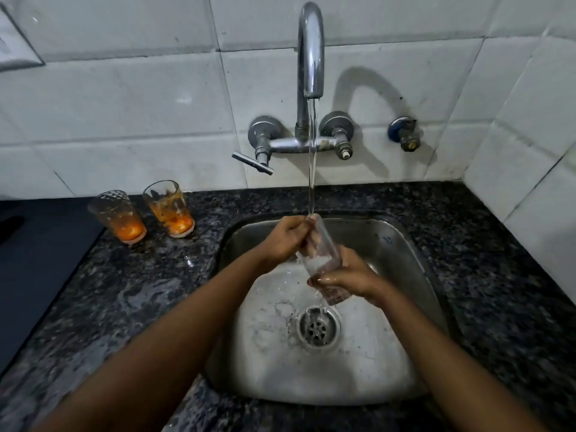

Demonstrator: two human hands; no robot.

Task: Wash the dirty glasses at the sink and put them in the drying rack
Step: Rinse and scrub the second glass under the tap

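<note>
The person tilts a clear glass [321, 257] over the sink [405, 244] so its mouth catches the tap [310, 51] stream; the right hand [346, 277] grips its base, the left hand [288, 236] pinches its rim. Two orange-stained glasses [143, 213] wait on the bench [124, 291] by the sink's far left corner.

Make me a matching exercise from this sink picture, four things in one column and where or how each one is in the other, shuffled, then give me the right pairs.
Things:
1. clear glass
2. two dirty glasses
3. tap
4. drain

States:
A. standing on the counter left of the sink, orange residue inside
B. running a stream of water
C. in the bottom of the sink basin
D. held tilted under the stream by the left hand and right hand

Pairs: 1-D, 2-A, 3-B, 4-C
</note>
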